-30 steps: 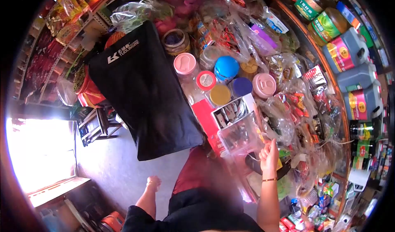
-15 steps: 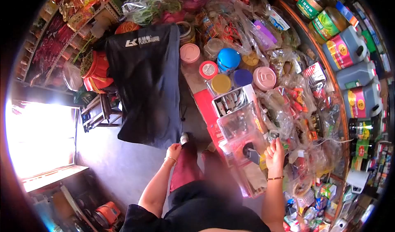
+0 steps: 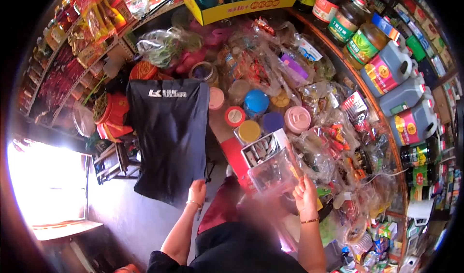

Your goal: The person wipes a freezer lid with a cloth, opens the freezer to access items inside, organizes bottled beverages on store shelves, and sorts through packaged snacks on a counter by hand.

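Note:
My left hand [image 3: 196, 192] is loosely closed beside the lower right edge of a black cloth with white lettering [image 3: 169, 137], which hangs over something hidden. Nothing shows in its fingers. Over the cluttered table my right hand [image 3: 305, 194] is held with curled fingers, and I see nothing in them either. Just left of it lies a clear plastic box [image 3: 274, 172]. Behind that box stands a white box [image 3: 263, 148] with small flat items inside. Jars with yellow [image 3: 249, 131], blue [image 3: 256, 102] and pink lids [image 3: 297, 119] stand farther back.
Bagged goods [image 3: 319, 152] cover the table's right part. Large jugs [image 3: 386, 70] line the shelf at the right. A yellow carton [image 3: 241, 10] stands at the back. To the left are a red bag [image 3: 113, 120], a wooden stool [image 3: 116, 162] and a bright window [image 3: 48, 181].
The view has tilted up and shifted forward, so the yellow carton shows more fully. My right hand has moved left, near the clear box; my left hand is still beside the cloth.

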{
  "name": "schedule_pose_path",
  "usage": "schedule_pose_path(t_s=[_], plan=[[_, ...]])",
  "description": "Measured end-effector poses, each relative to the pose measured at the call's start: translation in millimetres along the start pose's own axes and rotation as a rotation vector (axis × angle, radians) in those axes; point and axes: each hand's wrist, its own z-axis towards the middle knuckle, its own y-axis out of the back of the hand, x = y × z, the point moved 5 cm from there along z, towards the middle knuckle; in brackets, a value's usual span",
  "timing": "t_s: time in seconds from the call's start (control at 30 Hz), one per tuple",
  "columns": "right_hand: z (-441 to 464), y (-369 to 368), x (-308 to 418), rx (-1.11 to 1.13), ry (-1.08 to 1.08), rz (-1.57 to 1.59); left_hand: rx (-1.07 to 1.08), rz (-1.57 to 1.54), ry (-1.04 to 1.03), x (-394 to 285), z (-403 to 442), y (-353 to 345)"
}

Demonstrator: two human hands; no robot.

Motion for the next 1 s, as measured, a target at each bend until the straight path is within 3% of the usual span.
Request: schedule_pose_path(t_s=[0.07,0.13,0.2,0.33,0.4,0.47,0.6,0.73,1.0], plan=[[2,-10,13,0.037,0.064,0.002,-0.055,0.032,-0.132,-59,57,19],[5,-12,28,0.019,0.125,-0.02,-0.199,0.135,-0.447,-109,123,35],[8,-12,42,-0.011,0.182,-0.039,-0.173,0.244,-0.588,-159,187,50],[27,-12,60,-0.197,0.273,-0.054,-0.109,0.531,-0.825,-204,309,54],[43,-25,61,-0.286,0.29,-0.01,-0.027,0.58,-0.845,-204,356,50],[56,-38,58,-0.388,0.296,0.071,0.222,0.737,-0.971,-201,380,38],[86,-81,54,-0.457,0.241,-0.052,0.318,0.783,-0.919,-186,405,36],[106,-114,57,-0.347,0.198,0.017,0.307,0.729,-0.839,-167,422,62],[118,-106,56,-0.307,0.188,0.089,0.225,0.934,-0.689,-162,412,102]])
